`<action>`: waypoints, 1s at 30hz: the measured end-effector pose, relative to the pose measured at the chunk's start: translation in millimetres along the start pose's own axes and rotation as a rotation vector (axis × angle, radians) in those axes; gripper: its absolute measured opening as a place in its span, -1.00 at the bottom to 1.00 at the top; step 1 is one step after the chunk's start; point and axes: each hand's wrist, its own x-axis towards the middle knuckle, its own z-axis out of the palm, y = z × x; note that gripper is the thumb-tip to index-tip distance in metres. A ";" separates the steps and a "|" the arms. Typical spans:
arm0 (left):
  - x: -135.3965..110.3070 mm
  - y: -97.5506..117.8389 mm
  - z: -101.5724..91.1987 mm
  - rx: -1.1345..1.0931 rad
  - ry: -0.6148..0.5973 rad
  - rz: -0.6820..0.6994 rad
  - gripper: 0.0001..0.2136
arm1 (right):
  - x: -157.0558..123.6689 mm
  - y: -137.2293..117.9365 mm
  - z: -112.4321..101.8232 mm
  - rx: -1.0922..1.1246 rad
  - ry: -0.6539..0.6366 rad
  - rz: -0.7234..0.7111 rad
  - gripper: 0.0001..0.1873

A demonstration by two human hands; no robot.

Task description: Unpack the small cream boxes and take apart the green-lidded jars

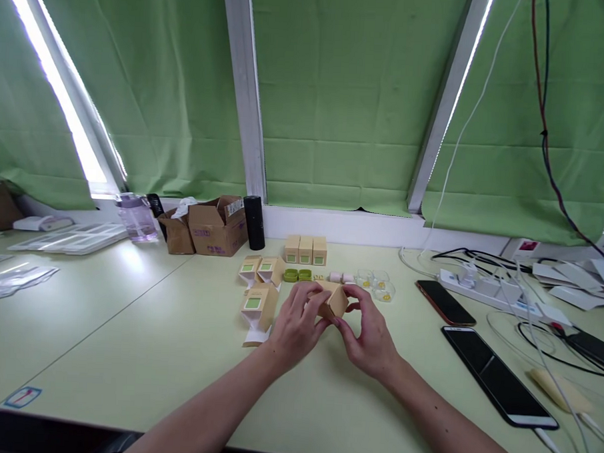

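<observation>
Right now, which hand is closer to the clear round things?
Right. The right hand is just in front of the clear round things; the left hand is farther off, to their left.

We find no readable words or numbers: purple print (201, 235) on the brown cardboard box (209, 218) and dark marks on its white label (235, 207) are too small. Right of that box, small tan cartons (267, 303) bear illegible green-centred labels (252, 303); left of it, nearer us, a blue-edged sticker (23, 396) shows a red stroke.
</observation>
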 end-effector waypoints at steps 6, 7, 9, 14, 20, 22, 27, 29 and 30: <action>2.5 5.4 -2.5 0.070 -0.007 0.022 -0.59 | -1.2 -0.5 0.7 0.001 0.029 -0.009 -0.48; 2.9 6.3 -2.6 0.074 -0.011 0.019 -0.59 | -1.0 -0.2 0.7 0.001 0.032 -0.004 -0.48; 3.3 8.1 -2.3 0.074 -0.032 0.007 -0.59 | -0.6 0.4 0.6 0.001 0.030 0.016 -0.46; 3.9 11.9 -0.4 0.068 -0.119 -0.028 -0.57 | -0.7 1.6 -0.6 -0.018 0.008 0.095 -0.46; 2.5 12.4 2.1 0.025 -0.177 -0.080 -0.56 | -1.2 3.0 -1.7 -0.023 -0.031 0.156 -0.47; 1.5 12.2 2.8 0.013 -0.192 -0.097 -0.54 | -1.2 4.4 -1.8 -0.026 -0.046 0.170 -0.46; 0.9 11.6 2.8 -0.004 -0.211 -0.121 -0.50 | -1.0 7.5 -1.6 -0.044 -0.060 0.168 -0.48; 0.9 11.3 2.7 -0.012 -0.211 -0.128 -0.50 | -0.8 8.1 -1.4 -0.045 -0.058 0.162 -0.48; 0.8 11.1 2.9 -0.017 -0.210 -0.131 -0.50 | -0.6 8.3 -1.3 -0.044 -0.056 0.157 -0.48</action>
